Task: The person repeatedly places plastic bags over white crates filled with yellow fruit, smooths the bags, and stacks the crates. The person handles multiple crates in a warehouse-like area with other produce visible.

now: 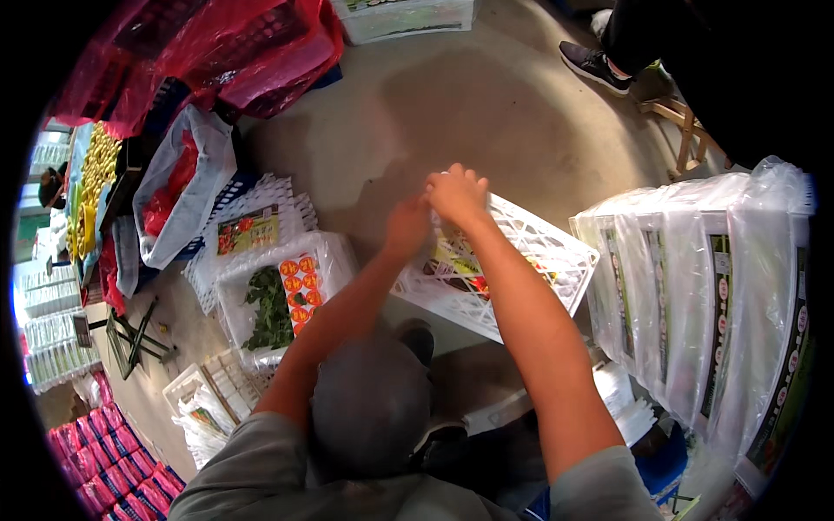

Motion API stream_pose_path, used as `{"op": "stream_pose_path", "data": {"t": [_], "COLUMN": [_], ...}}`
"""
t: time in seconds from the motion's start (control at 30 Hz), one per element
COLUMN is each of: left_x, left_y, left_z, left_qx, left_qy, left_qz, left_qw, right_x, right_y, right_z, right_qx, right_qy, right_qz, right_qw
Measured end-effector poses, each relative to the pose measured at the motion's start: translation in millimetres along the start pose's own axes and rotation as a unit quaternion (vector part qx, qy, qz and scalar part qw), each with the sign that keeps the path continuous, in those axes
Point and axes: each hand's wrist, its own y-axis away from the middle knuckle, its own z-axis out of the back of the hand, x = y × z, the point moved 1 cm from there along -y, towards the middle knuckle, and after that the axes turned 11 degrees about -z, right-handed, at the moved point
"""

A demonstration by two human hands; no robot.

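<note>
A white plastic lattice crate (550,238) stands tilted in the view before me. Inside it lies a yellow and red printed sheet (459,254), partly hidden by my right forearm. My right hand (459,195) is above the crate's far left corner, its fingers curled. Close beside it is my left hand (409,225), blurred. A small white bit shows at the fingertips, too little to name. Whether either hand grips the crate or some film cannot be made out.
To the left is a plastic-lined box (228,306) with green leaves (267,312) and a sheet of round orange stickers (301,283). White foam netting (287,195) lies beyond it. Plastic-wrapped crates (677,260) are stacked at right. A person's shoe (596,67) is near a wooden stool (687,130).
</note>
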Motion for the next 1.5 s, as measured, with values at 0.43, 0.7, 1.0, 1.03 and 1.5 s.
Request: {"op": "stream_pose_path", "data": {"t": [0.43, 0.7, 1.0, 1.03, 1.5], "left_x": [15.1, 20.0, 50.3, 51.5, 35.1], "left_y": [16.9, 34.3, 96.4, 101.9, 111.1], "left_z": [17.4, 11.0, 18.3, 17.2, 35.2], "left_qx": [-0.005, -0.009, -0.016, -0.014, -0.108], "left_qy": [0.001, 0.067, 0.167, 0.225, 0.034], "left_qz": [-0.055, 0.031, 0.063, 0.122, 0.097], "left_qw": [0.998, 0.997, 0.984, 0.966, 0.989], "right_x": [2.4, 18.6, 8.0, 9.5, -23.0], "right_y": [-0.6, 3.3, 9.5, 10.8, 199.0], "right_z": [1.7, 6.6, 8.0, 5.6, -1.1], "right_qx": [0.035, 0.052, 0.063, -0.028, -0.202], "right_qy": [-0.033, 0.086, 0.040, 0.086, -0.152], "right_qz": [0.055, -0.003, 0.041, 0.108, 0.091], "right_qw": [0.997, 0.995, 0.996, 0.990, 0.963]}}
